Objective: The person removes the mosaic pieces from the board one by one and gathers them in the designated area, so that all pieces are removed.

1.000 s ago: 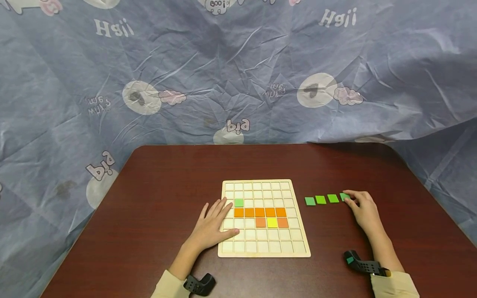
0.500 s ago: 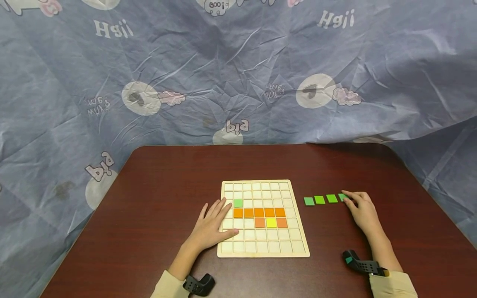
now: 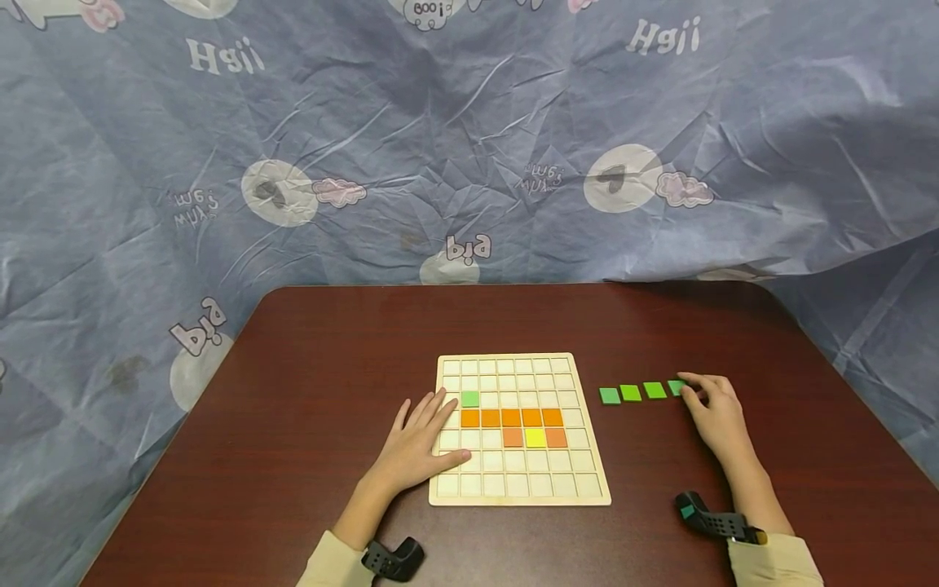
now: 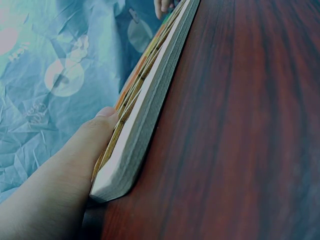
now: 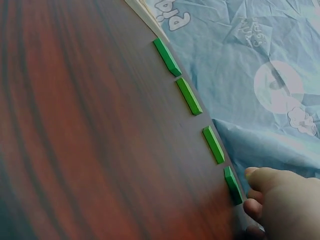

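Note:
In the head view, my left hand (image 3: 414, 444) lies spread over the left edge of a pale wooden grid board (image 3: 517, 487), its thumb (image 4: 102, 122) across the near squares. At the right, my right hand (image 3: 715, 412) rests with bent index finger and thumb beside the rightmost green tile (image 3: 676, 388). That tile lies flat, its right end partly covered by the fingers in the head view. In the right wrist view, the thumb (image 5: 265, 177) stands a little apart from this tile (image 5: 232, 186). Three more green tiles (image 3: 654, 390) continue the row leftward.
On the board sit a row of orange tiles (image 3: 511, 418), a light green tile (image 3: 470, 399), and a yellow tile (image 3: 536, 438) between two salmon ones. The dark brown table (image 3: 330, 350) ends at a blue printed cloth (image 3: 469, 147) behind.
My right finger and thumb have drawn slightly rightward off the rightmost green tile, showing more of it. The left hand and board keep their places.

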A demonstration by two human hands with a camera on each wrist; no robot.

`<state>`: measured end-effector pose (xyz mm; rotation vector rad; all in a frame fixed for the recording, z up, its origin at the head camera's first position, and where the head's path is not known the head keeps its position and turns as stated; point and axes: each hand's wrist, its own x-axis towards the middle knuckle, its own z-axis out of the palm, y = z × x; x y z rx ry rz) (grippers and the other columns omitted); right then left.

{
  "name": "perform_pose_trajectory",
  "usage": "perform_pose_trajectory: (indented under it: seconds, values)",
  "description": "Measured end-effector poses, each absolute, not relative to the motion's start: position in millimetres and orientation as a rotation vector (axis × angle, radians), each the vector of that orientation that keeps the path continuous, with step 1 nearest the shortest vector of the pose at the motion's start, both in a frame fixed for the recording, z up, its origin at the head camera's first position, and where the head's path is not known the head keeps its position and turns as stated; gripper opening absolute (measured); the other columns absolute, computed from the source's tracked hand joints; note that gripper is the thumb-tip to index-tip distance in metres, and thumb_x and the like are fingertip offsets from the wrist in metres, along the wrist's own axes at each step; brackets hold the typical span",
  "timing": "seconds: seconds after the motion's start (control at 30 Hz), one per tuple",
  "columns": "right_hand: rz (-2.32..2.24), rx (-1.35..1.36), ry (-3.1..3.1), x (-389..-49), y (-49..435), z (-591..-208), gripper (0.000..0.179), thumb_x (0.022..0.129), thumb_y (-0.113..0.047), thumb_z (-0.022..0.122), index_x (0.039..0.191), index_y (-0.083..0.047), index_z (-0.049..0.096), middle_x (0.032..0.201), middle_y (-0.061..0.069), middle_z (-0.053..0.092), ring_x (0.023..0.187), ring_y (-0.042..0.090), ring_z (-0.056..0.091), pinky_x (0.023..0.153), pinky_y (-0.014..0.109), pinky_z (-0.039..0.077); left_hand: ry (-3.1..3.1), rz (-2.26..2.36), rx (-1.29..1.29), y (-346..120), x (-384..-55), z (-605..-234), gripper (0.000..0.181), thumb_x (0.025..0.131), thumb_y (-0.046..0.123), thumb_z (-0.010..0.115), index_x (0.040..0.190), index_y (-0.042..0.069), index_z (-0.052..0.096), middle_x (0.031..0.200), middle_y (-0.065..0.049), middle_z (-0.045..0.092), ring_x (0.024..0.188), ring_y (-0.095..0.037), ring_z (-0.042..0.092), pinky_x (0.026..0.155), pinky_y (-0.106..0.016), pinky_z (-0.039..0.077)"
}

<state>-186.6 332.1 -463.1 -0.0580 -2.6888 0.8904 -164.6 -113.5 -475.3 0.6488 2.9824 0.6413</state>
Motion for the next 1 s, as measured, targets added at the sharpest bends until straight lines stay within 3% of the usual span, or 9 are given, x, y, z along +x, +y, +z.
perform_pose_trajectory:
  seconds: [0.23,0.37,0.53,0.7,1.0]
  values:
    - [0.866,-0.092,-2.586,-185.7,322.1,-454.4,0.026,0.095,-0.022,0.044,0.106,-0.005,0.062,0.101,0.013,0.053,0.078,0.0,0.037,0.062,0.024,0.031,2.977,0.639,0.649,-112.8,-164.6,-475.4,0.082,0.079,0.069,0.044,0.146,0.027,0.02,0.154,0.003,0.012,0.142,-0.018,0.011,0.113,-0.049,0.001]
    - [0.919,-0.053,-2.584,-185.9,310.3,-446.9,0.027,0.095,-0.025,0.046,0.109,-0.008,0.061,0.097,0.008,0.055,0.074,-0.011,0.035,0.058,0.018,0.034,2.978,0.644,0.651,-112.6,-164.4,-474.1,0.082,0.08,0.068,0.045,0.146,0.026,0.02,0.154,0.002,0.012,0.142,-0.018,0.012,0.113,-0.05,0.001]
    - [0.992,0.048,-2.593,-188.4,288.3,-439.6,0.026,0.094,-0.022,0.05,0.112,-0.008,0.061,0.097,0.011,0.061,0.076,-0.018,0.039,0.058,0.013,0.039,2.977,0.651,0.645,-112.7,-164.0,-472.5,0.082,0.08,0.067,0.045,0.146,0.026,0.021,0.154,0.001,0.013,0.142,-0.019,0.013,0.113,-0.05,0.002]
    - [0.992,0.149,-2.611,-188.8,257.7,-433.1,0.026,0.093,-0.022,0.051,0.112,-0.009,0.061,0.093,0.007,0.061,0.076,-0.012,0.042,0.061,0.014,0.04,2.967,0.661,0.645,-112.9,-163.5,-471.8,0.082,0.079,0.068,0.046,0.146,0.026,0.021,0.154,0.001,0.013,0.142,-0.019,0.012,0.113,-0.05,0.001]
    - [1.047,0.277,-2.668,-188.3,191.3,-415.6,0.025,0.09,-0.015,0.056,0.113,-0.01,0.063,0.088,0.003,0.059,0.074,0.011,0.047,0.061,0.019,0.042,2.973,0.641,0.642,-113.6,-164.2,-473.1,0.082,0.079,0.068,0.045,0.146,0.026,0.02,0.154,0.002,0.012,0.142,-0.018,0.011,0.113,-0.049,0.001]
